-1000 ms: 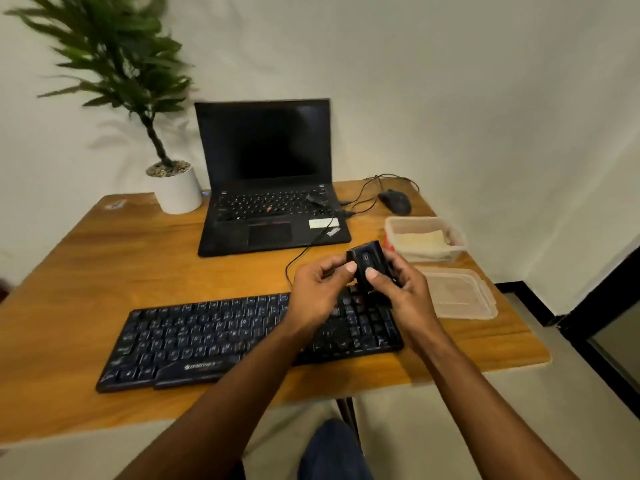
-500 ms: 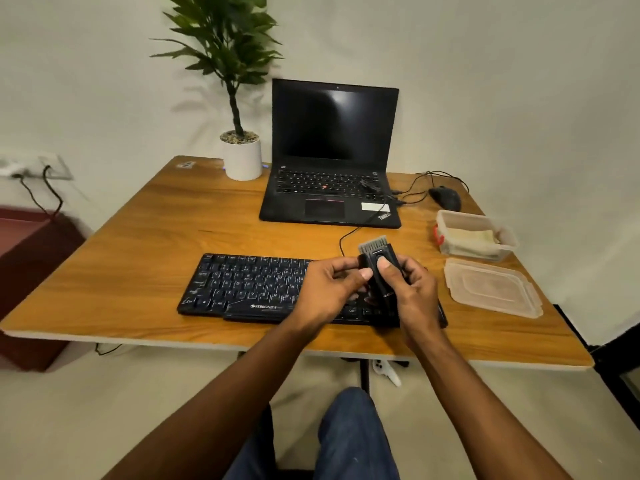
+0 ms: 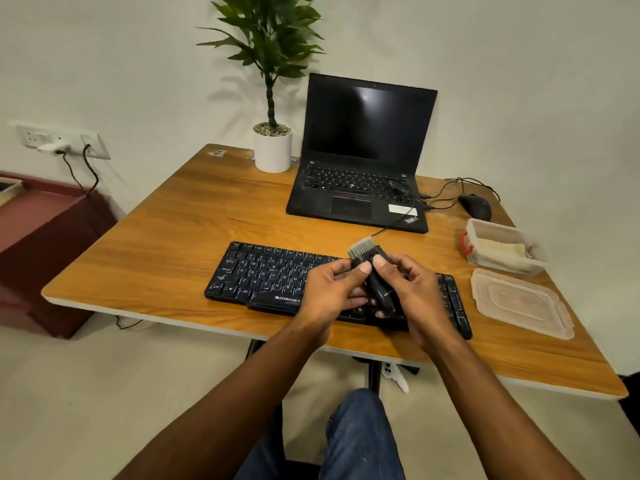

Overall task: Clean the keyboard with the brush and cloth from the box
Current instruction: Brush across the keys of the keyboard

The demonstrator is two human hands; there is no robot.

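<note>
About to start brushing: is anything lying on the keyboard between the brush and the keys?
Nothing visible. Both hands, left hand and right hand, hold the brush above the keyboard; its visible keys are bare, though the hands hide some.

Walls (image 3: pixel 138 64): plain off-white, soft plant shadow behind foliage. Floor (image 3: pixel 104 393): pale beige, smooth. Desk (image 3: pixel 207 216): wood-grain top w/ light edge band, dark central leg (image 3: pixel 374 375) underneath. Wall socket plate (image 3: pixel 59 140): white, left wall, adapter plugged in, two dark cables hanging down. Low cabinet (image 3: pixel 45 251): maroon, left of desk, against wall below socket. Potted plant (image 3: pixel 272 152): white cylindrical pot, pebbles on top, green leaves, at desk's far edge just beside laptop (image 3: pixel 363 157), lid open, screen dark. Light: even, diffuse, faint glare on screen.
</note>
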